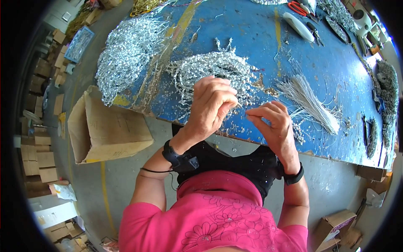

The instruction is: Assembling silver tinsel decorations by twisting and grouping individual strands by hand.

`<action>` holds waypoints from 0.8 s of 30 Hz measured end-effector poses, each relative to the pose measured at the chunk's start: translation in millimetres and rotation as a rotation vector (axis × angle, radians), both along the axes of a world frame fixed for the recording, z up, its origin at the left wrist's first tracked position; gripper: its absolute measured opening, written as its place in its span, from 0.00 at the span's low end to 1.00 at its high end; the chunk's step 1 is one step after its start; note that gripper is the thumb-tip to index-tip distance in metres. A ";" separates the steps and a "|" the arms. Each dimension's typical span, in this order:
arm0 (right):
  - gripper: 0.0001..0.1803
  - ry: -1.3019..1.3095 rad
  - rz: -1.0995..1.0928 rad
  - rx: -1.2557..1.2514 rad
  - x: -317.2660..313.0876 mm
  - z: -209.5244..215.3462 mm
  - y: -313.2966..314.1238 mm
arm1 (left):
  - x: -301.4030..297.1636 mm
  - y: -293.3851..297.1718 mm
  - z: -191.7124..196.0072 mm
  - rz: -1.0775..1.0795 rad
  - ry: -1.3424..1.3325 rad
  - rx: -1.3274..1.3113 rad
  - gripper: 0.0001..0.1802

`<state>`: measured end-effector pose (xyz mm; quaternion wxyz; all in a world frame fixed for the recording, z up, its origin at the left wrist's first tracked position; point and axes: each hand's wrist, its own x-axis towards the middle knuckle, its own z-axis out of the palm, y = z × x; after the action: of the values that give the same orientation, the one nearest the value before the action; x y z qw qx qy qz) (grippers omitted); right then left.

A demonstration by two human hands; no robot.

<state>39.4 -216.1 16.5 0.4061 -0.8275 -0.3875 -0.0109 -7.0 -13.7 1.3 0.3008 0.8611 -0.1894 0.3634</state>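
Observation:
My left hand [212, 105] is closed, thumb against the curled fingers, over the near side of a coil of silver beaded garland [210, 67] on the blue table [252, 38]. To its right, my right hand [273, 122] is closed in a pinch above the table's front edge. What either set of fingertips holds is too small to make out. A bundle of thin silver-white wires [310, 101] lies just right of my right hand. Small silver flakes are scattered around both hands. Beyond my left hand, a heap of shiny silver strands [130, 54] hangs over the table's left edge.
An open cardboard box [113, 130] stands below the table's left edge. At the far right lie red-handled scissors [297, 7], a white oblong object [298, 27], black-handled pliers [315, 33] and a dark oval dish [338, 29]. Dark tinsel [387, 101] runs along the right edge.

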 end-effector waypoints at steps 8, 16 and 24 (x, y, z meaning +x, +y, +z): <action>0.09 0.261 0.105 0.316 -1.3 -17.3 7.9 | -10.3 -13.0 -16.3 -0.207 0.406 -0.251 0.08; 0.09 -0.055 0.038 0.201 1.9 -22.2 10.3 | -14.9 -15.5 -19.9 -0.142 0.287 -0.213 0.08; 0.07 0.314 0.165 0.223 3.6 -21.6 6.8 | -8.9 -13.2 -23.9 -0.175 0.051 -0.072 0.08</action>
<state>43.0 -209.3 -5.1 0.5499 -0.7346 -0.3822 0.1085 -15.9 -26.9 -22.6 0.3667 0.8390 -0.2432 0.3203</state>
